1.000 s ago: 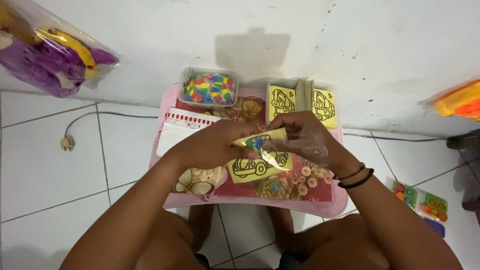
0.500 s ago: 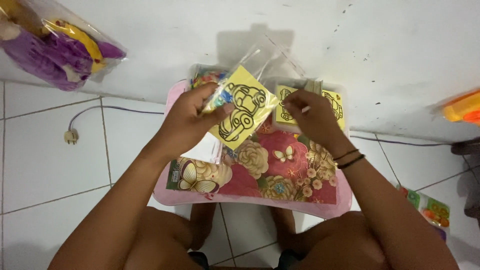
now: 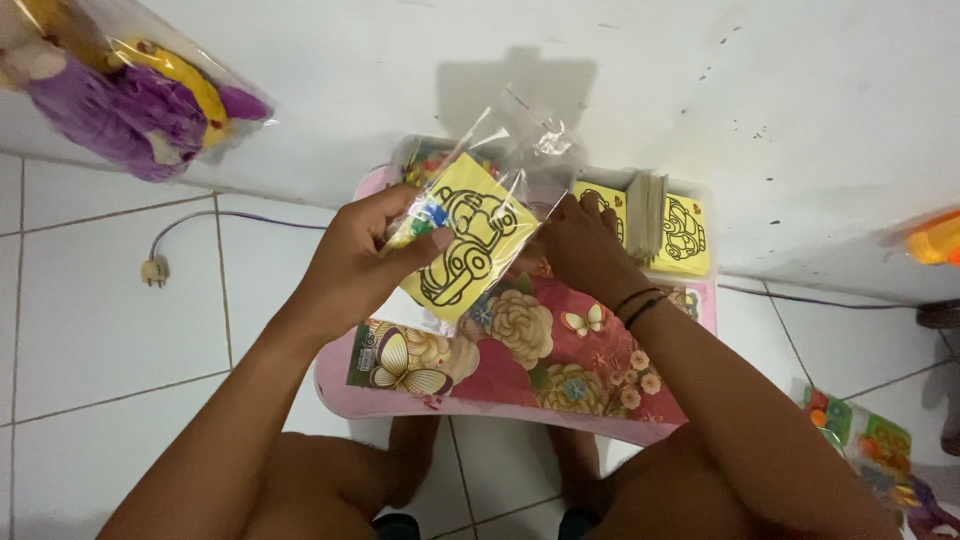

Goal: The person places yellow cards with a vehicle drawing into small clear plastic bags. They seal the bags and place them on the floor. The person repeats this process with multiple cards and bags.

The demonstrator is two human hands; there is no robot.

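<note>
Right hand [image 3: 577, 243] dropped from yellow card [image 3: 462, 243] to stack [image 3: 645, 215]; left hand [image 3: 362, 262] still holding.

Bright, even light; soft shadows; edges distorted.

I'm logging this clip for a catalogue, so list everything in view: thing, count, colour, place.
clear plastic bag: one, transparent, held up over the table by both hands
car picture card: one, yellow with black outline, inside the bag
small table: one, pink rim with floral top, over the knees
stack of cards: one, yellow, table's far right, in a clear tray
tub of coloured bits: one, mixed colours, far left of table, mostly hidden
bagged plush toy: one, purple and yellow, upper left
plug with cable: one, pale, on the floor tiles at left
bagged toys: count unclear, multicoloured, floor at right
orange toy: one, right edge
wristbands: two, black, right wrist
left hand: grips bag and card
right hand: at the bag's right side
</note>
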